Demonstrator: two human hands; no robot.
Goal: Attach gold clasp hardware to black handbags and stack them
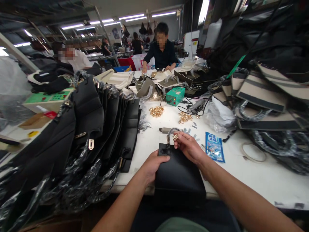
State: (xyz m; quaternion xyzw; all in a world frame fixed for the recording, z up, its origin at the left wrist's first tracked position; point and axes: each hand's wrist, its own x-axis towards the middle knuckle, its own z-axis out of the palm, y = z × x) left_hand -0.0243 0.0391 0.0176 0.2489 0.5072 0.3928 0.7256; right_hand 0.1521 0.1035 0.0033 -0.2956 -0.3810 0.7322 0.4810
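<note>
A black handbag panel (181,174) lies over the table's front edge, close to my body. My left hand (154,164) grips its left side, thumb on top and fingers beneath. My right hand (187,143) pinches a small gold metal fitting (175,137) above the panel's far edge. A handle wrapped in clear plastic (172,131) curves up at that edge, beside the right fingers. Beyond it lies a grey cylindrical tool (164,130), partly hidden. Two piles of gold fittings, one left (156,111) and one right (184,117), lie farther back, with flat grey metal plates (189,130) nearby.
Black bag pieces (89,112) with wrapped handles are stacked at left. Beige-and-black pieces (263,93) pile up at right. A green box (175,96), a blue packet (214,147) and a tape ring (253,152) rest on the white table. A co-worker (160,51) sits opposite.
</note>
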